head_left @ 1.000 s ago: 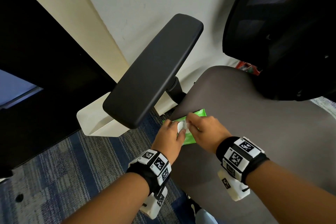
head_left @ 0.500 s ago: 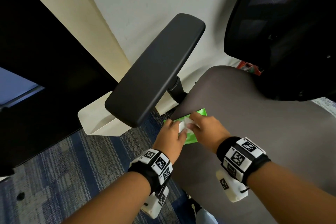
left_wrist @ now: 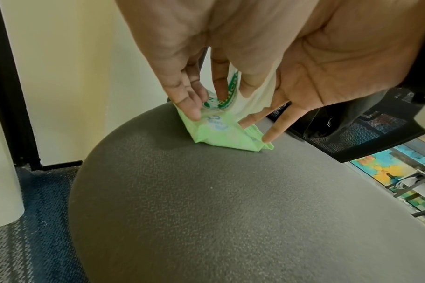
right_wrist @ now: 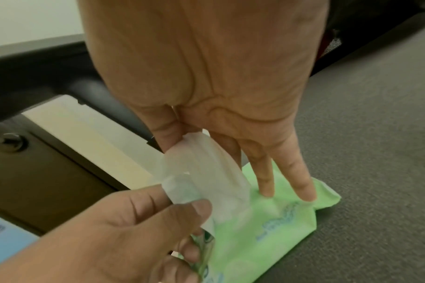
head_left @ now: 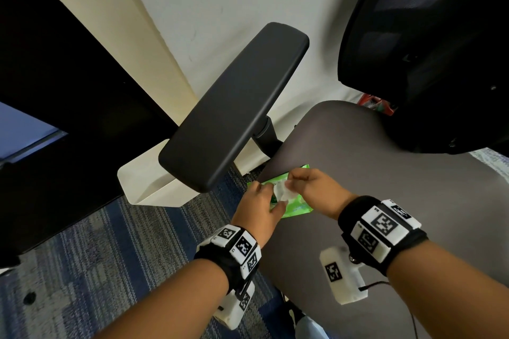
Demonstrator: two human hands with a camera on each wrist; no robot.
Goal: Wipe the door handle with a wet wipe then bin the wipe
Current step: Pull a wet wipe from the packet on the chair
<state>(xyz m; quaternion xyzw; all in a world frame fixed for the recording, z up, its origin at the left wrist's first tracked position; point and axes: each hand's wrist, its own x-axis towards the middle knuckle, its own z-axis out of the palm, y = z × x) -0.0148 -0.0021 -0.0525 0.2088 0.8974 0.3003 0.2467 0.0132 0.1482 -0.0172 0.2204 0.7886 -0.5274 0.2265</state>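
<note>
Between the two hands, at the near-left edge of the chair seat (head_left: pixel 385 201), a white wet wipe (right_wrist: pixel 206 172) is being drawn up out of a green wipe pack (head_left: pixel 296 208). The right hand (head_left: pixel 311 187) pinches the wipe's upper end between thumb and forefinger, while two of its straighter fingers (right_wrist: pixel 301 183) press down on the pack's far end. The left hand (head_left: pixel 259 209) is closed on the lower part of the wipe at the pack's opening, its thumb and fingers (right_wrist: pixel 196 208) curled round the sheet and the peeled flap. The pack lies flat on the seat with its long axis running from the left hand away toward the right, so the wipe rises at a slant between them. Since the right hand has the free end, it is judged the better placed to carry the wipe off. No door handle is seen in any view; a dark door panel (head_left: pixel 68 91) stands to the left, beyond the chair armrest (head_left: pixel 234 107), so the wipe is expected to be taken leftward and up. A cream bin (head_left: pixel 154 184) is seen on the floor under the armrest, near the left hand.
</note>
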